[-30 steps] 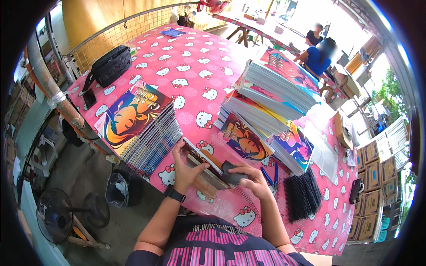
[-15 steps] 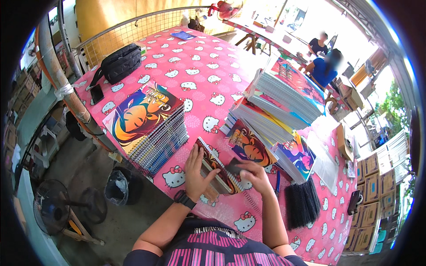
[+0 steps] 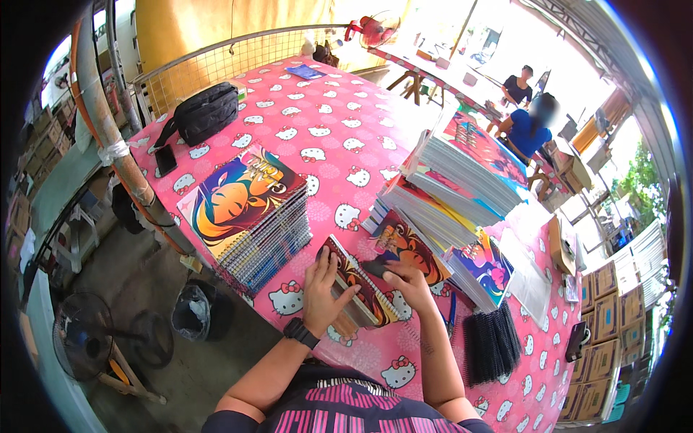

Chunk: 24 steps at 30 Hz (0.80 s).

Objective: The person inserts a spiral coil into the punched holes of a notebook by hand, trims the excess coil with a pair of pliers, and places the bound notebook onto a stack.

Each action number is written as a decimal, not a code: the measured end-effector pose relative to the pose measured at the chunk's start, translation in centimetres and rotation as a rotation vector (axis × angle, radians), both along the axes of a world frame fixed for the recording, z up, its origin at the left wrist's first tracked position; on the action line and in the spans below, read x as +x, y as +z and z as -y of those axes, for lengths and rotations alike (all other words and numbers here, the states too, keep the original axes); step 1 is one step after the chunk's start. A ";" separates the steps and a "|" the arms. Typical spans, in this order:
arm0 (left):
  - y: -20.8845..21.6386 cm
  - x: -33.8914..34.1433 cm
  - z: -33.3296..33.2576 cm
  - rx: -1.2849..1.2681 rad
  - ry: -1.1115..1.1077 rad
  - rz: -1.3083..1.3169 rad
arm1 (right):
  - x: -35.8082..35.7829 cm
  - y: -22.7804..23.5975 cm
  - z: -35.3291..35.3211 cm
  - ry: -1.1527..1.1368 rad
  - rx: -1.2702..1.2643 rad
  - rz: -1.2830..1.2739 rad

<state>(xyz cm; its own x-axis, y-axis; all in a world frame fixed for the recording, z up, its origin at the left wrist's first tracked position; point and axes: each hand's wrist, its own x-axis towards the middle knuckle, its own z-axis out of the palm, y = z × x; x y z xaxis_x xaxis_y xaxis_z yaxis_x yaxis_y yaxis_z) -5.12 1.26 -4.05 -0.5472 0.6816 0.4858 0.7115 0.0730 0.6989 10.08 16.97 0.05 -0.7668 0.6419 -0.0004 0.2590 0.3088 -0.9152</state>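
Right grip [image 3: 408, 285] clamped on dark pad [image 3: 374, 268], left grip [image 3: 323, 292] spread on notebook [image 3: 361, 283]: we shifted the pad up-spine, work apparently nearing its far end.

I'm seeing a lane of bare pink tablecloth [image 3: 328, 200] running forward from the notebook [image 3: 369, 297], between the spiral-bound stack [image 3: 268, 242] on the left and the book piles [image 3: 462, 180] on the right. Black coils [image 3: 491, 348] are blocking room beside the right forearm [image 3: 439, 353].
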 end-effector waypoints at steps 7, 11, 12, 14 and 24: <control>-0.6 0.0 0.1 0.029 -0.012 0.020 | -0.5 -2.3 -0.5 0.057 -0.168 -0.072; -0.3 0.5 -0.1 0.081 0.002 0.084 | 0.6 -3.3 -1.0 0.233 -0.432 -0.450; -0.5 0.4 -0.1 0.097 0.008 0.095 | 0.0 -2.1 0.2 0.278 -0.508 -0.459; -0.6 0.8 0.3 0.117 -0.007 0.116 | -0.1 -1.6 0.4 0.097 -0.287 -0.220; -1.2 -3.2 -1.5 0.303 -0.260 0.572 | 0.1 7.4 5.3 0.062 0.797 -0.035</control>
